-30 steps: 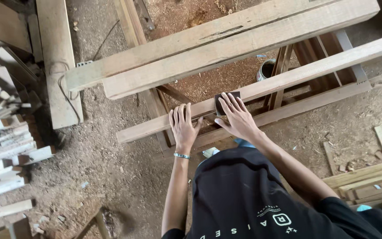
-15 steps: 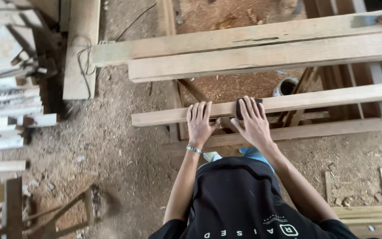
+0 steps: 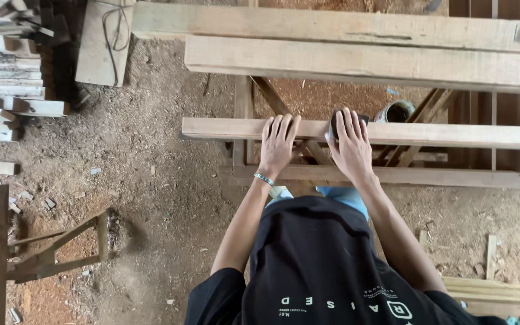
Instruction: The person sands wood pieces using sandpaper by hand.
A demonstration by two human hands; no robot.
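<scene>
A long pale wooden plank (image 3: 446, 135) lies across a wooden stand in front of me. My left hand (image 3: 278, 144) rests flat on the plank near its left end, fingers spread, a bracelet on the wrist. My right hand (image 3: 351, 147) presses down on a dark sanding block (image 3: 334, 124) that sits on the plank; only the block's top edge shows past my fingers. Both arms reach forward over my black shirt.
Two wider planks (image 3: 356, 60) lie beyond the near one. A round tin (image 3: 395, 112) stands below them. Stacked boards (image 3: 7, 72) lie at the left, a wooden frame (image 3: 43, 247) at the lower left. Sawdust covers the ground.
The view has swung so the planks now run level across it. Both hands stay on the near plank, the right hand still on the block.
</scene>
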